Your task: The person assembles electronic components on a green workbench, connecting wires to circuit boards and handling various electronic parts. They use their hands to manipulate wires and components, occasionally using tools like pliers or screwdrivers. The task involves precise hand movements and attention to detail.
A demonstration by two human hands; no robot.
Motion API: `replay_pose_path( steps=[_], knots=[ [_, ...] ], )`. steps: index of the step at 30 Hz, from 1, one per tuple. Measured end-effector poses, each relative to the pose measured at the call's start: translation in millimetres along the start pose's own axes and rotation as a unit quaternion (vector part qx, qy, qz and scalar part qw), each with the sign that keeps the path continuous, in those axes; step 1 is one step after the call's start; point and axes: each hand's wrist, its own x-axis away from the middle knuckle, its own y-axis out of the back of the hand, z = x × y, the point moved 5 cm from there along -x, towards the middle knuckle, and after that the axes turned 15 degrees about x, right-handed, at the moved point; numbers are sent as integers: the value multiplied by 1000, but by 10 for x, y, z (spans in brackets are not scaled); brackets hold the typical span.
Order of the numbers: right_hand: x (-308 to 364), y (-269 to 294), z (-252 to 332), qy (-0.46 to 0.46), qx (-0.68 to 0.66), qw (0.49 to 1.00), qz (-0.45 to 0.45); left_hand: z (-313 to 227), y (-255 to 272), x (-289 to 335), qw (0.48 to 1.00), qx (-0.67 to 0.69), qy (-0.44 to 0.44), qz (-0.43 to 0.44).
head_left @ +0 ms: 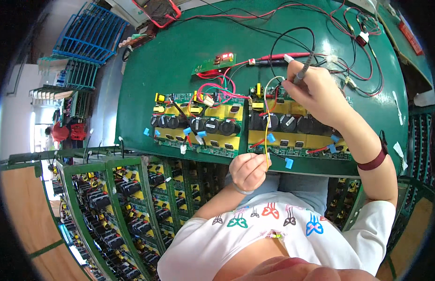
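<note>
My left hand is closed in a pinch at the table's front edge, on the lower end of a thin yellow wire. This wire runs up across the right circuit board and turns whitish near my right hand. Raised above the board's far edge, my right hand is curled round a black cable's grey ribbed sleeve; what lies inside the fingers is hidden. A small white tip shows beside them. To the left lies a second circuit board with black capacitors and yellow parts.
Behind the boards, a small green board with a lit red display joins pink and red wires. A red test probe lies nearby. Tangled cables cover the back right of the green table. Racks of boards stand front left.
</note>
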Motion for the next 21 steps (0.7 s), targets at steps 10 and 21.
replay_pose_path(
  steps=[10,21],
  knots=[
    [-46,-50,-57,7,32,999,10,10,3,-12,1000,-4,1,-3],
    [-40,-53,-89,-21,0,999,25,-4,-10,17,1000,-9,-1,-11]
  ],
)
